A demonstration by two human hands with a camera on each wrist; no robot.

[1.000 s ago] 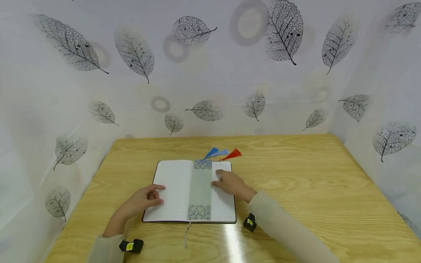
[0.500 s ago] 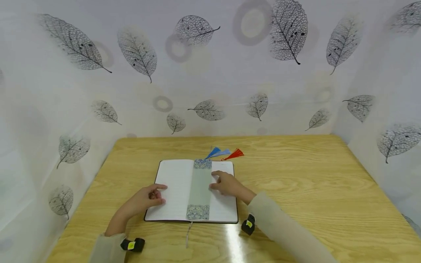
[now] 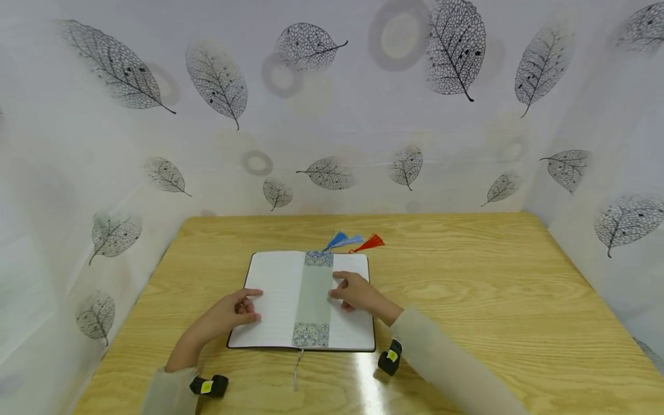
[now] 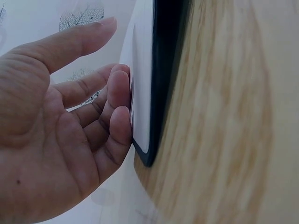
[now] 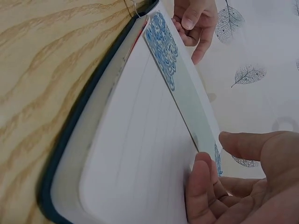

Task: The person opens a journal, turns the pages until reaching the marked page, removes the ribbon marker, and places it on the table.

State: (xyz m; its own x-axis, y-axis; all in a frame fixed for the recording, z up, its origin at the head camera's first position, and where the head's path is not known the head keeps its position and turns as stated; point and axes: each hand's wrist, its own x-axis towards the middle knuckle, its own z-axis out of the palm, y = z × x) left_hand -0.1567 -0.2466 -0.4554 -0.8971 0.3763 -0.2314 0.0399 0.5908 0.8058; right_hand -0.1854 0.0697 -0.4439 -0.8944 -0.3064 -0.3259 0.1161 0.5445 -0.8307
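Observation:
An open notebook (image 3: 275, 300) lies flat, with lined white pages and a dark cover. Along the right side of its fold lies a long pale green bookmark (image 3: 315, 295), its two ends patterned in blue. My right hand (image 3: 358, 291) is over the right page; its thumb and a finger touch or nearly touch the bookmark's right edge, and the right wrist view shows other fingers bent against the page. My left hand (image 3: 228, 314) rests its fingertips on the left page's outer edge, holding nothing. In the left wrist view its fingers (image 4: 119, 88) are loosely bent.
Blue tassels (image 3: 337, 240) and a red tassel (image 3: 368, 243) lie beyond the notebook's top edge. A thin ribbon (image 3: 297, 372) hangs from its bottom edge. The wooden table (image 3: 467, 276) meets a leaf-printed white backdrop (image 3: 342, 127).
The bookmark has slid a little left toward the fold, and my right hand has moved left with it. My left hand stays in place on the page.

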